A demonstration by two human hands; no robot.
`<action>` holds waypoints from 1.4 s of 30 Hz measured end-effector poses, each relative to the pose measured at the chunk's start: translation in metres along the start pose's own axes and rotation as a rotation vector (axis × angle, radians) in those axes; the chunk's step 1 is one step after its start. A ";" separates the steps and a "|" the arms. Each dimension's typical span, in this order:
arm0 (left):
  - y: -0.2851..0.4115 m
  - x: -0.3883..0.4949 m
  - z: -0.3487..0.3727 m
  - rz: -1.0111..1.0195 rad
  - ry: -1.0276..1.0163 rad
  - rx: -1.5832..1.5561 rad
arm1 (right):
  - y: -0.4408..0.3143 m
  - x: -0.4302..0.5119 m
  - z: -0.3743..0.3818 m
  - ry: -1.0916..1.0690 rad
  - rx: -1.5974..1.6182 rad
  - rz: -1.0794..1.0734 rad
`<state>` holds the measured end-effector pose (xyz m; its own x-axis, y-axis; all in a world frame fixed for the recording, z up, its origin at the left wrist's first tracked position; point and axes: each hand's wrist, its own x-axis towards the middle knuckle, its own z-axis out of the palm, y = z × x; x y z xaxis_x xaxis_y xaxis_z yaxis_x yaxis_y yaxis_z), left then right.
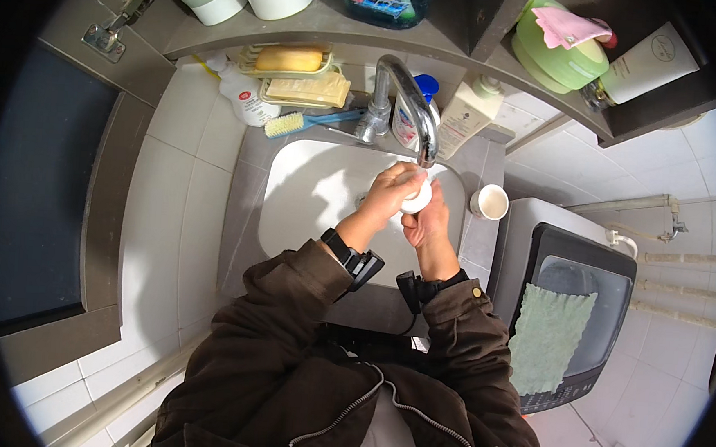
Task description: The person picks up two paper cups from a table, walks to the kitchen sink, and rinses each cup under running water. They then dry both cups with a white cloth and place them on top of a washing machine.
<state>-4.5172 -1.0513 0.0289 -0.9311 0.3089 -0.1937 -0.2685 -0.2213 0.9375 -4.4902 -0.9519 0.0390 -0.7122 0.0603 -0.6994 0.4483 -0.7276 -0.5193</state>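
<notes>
Below the spout of the chrome faucet (424, 129), my left hand (387, 191) grips a small white round vessel (419, 202), probably a cup, with its fingers over the top. My right hand (430, 219) is against its right side, fingers curled, and seems to hold it as well. Parts of the vessel are hidden by both hands. Whether water runs from the spout is hard to make out. Both hands are above the white basin (309, 220), whose drain shows partly beside my left wrist.
A white cup (489, 202) stands on the counter right of the basin. Behind the basin are a blue scrub brush (315, 121), soap bars (305, 89) in dishes and several bottles (472, 117). A shelf (344, 44) overhangs the back. A washing machine (575, 298) with a green cloth stands right.
</notes>
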 end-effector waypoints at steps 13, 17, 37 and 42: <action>0.000 -0.010 0.012 0.362 0.257 0.324 | 0.007 -0.001 0.007 0.162 -0.799 -0.875; 0.003 0.001 0.008 -0.349 0.224 -0.121 | -0.003 -0.003 0.007 0.105 -0.845 -0.987; 0.030 0.002 -0.017 -0.751 -0.025 -0.457 | -0.032 -0.009 -0.014 -0.632 -1.490 -1.193; -0.002 -0.010 0.022 0.043 0.436 -0.104 | -0.012 0.001 0.004 -0.166 -1.022 -0.665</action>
<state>-4.5023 -1.0333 0.0353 -0.9531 -0.1163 -0.2794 -0.2295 -0.3240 0.9178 -4.4984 -0.9456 0.0466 -0.9901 0.0724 -0.1201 0.1359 0.2856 -0.9487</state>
